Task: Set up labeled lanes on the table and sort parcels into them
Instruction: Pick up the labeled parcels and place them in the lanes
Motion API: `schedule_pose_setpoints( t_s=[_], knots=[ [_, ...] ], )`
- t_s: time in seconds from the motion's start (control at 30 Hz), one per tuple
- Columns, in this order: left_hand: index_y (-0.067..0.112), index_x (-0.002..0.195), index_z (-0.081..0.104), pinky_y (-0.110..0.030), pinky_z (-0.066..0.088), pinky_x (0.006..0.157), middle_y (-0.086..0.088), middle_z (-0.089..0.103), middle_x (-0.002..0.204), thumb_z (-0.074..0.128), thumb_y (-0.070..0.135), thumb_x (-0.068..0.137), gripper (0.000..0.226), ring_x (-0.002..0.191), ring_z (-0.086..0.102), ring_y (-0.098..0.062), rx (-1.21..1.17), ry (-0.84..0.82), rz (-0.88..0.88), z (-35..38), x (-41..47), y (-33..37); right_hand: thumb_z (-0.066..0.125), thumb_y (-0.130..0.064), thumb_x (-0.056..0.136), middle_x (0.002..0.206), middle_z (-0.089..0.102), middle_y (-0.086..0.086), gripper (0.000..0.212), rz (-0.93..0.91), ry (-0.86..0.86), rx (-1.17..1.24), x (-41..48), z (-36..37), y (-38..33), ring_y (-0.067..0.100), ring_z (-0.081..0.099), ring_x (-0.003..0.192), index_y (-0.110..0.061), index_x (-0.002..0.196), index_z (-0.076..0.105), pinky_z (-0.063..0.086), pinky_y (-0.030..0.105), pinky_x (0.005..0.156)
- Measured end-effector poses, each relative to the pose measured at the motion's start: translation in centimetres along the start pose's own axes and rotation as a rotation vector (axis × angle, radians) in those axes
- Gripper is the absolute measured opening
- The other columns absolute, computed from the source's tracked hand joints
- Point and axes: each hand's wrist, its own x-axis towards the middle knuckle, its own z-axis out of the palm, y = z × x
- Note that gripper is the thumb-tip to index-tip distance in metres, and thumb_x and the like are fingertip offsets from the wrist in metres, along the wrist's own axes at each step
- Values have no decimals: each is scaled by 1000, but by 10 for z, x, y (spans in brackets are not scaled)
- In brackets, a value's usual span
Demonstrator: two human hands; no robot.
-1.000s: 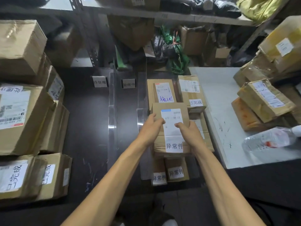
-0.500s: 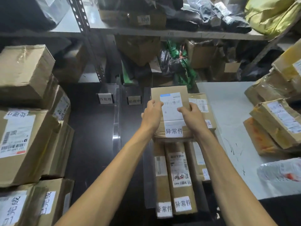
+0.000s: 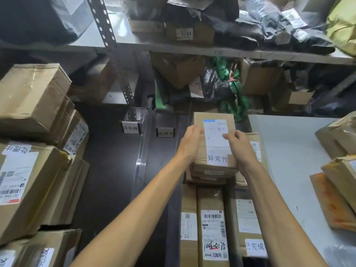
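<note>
A flat cardboard parcel (image 3: 214, 143) with a white shipping label and a white tag of black characters lies on top of other parcels at the far end of the right-hand lane. My left hand (image 3: 189, 142) grips its left edge and my right hand (image 3: 238, 145) grips its right edge. Nearer to me in the same lane lie long parcels (image 3: 212, 224) side by side, one with a handwritten number. Two small white lane labels (image 3: 130, 128) (image 3: 165, 132) stand at the far end of the dark table (image 3: 115, 170), beside clear dividers (image 3: 141, 155).
Large cardboard boxes (image 3: 28, 180) are stacked along the left edge. A white table surface (image 3: 289, 160) on the right carries more taped parcels (image 3: 341, 170). Behind the table, metal shelving (image 3: 192, 49) holds boxes and black and green bags (image 3: 227, 87).
Both hands have carried the parcel away from me, up the right-hand lane, onto the parcels at its far end. The view has tilted upward, so the long parcels near me show more.
</note>
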Motion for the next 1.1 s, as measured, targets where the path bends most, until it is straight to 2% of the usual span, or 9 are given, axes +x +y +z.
schedule_pose_setpoints(
  t_s=[0.1, 0.2, 0.33, 0.43, 0.6, 0.73, 0.87, 1.0, 1.1],
  knots=[
    [25, 134, 53, -47, 39, 112, 10, 59, 130, 39, 51, 96, 48, 128, 53, -21, 38, -3, -10, -5, -20, 18, 57, -33, 97, 129, 61, -3, 32, -3, 4, -18, -2, 4, 1, 18, 61, 113, -24, 127, 51, 53, 42, 94],
    [22, 150, 40, -31, 32, 104, 17, 42, 127, 39, 36, 105, 47, 124, 40, -7, 59, -20, -20, -7, -21, 13, 56, -35, 96, 130, 60, -2, 28, -4, -11, -35, -10, 6, -1, 19, 62, 113, -26, 122, 51, 54, 42, 92],
    [18, 137, 55, -36, 46, 105, 10, 59, 131, 44, 35, 100, 42, 119, 56, -10, 58, -12, 15, -16, -34, 16, 51, -50, 81, 142, 53, 0, 63, -91, 81, -148, -28, 12, -16, 25, 53, 128, -24, 138, 49, 47, 54, 106],
    [17, 132, 59, -20, 46, 82, 9, 59, 118, 42, 23, 105, 32, 101, 53, 0, 66, 55, 99, -48, -52, 21, 53, -39, 97, 126, 58, -7, 42, -233, 26, -121, -49, 38, -45, 14, 55, 118, -22, 135, 58, 47, 39, 101],
    [19, 102, 72, -38, 52, 96, -3, 73, 108, 48, 17, 94, 26, 107, 65, -19, 141, 285, 281, -150, -89, 15, 55, -22, 101, 116, 71, 0, 20, -329, -393, -81, -100, 128, -85, 12, 66, 106, -22, 116, 69, 51, 26, 85],
    [25, 88, 70, -30, 53, 78, -3, 74, 99, 45, 11, 97, 30, 91, 69, -16, 74, 356, 253, -248, -122, -3, 54, -20, 101, 113, 74, 0, 20, -356, -517, -68, -141, 209, -98, 13, 69, 103, -22, 106, 73, 46, 7, 64],
    [23, 90, 67, -32, 49, 79, -6, 72, 98, 42, 7, 100, 32, 86, 66, -19, -7, 367, 209, -334, -152, -18, 54, -21, 101, 110, 75, 0, 18, -340, -564, -72, -180, 289, -112, 18, 70, 101, -25, 101, 71, 49, 20, 72],
    [14, 101, 66, -30, 48, 76, -9, 71, 99, 40, 5, 101, 28, 89, 67, -19, -39, 394, 218, -396, -168, -22, 55, -19, 100, 106, 76, 1, 18, -351, -580, -43, -207, 355, -129, 14, 69, 99, -21, 107, 72, 47, 20, 72],
    [15, 106, 66, -29, 52, 78, -5, 71, 100, 41, 8, 102, 26, 92, 68, -17, -48, 395, 232, -427, -167, -22, 59, -20, 97, 100, 75, -2, 17, -343, -538, -15, -213, 385, -136, 12, 69, 96, -20, 108, 72, 52, 28, 85]
  ],
)
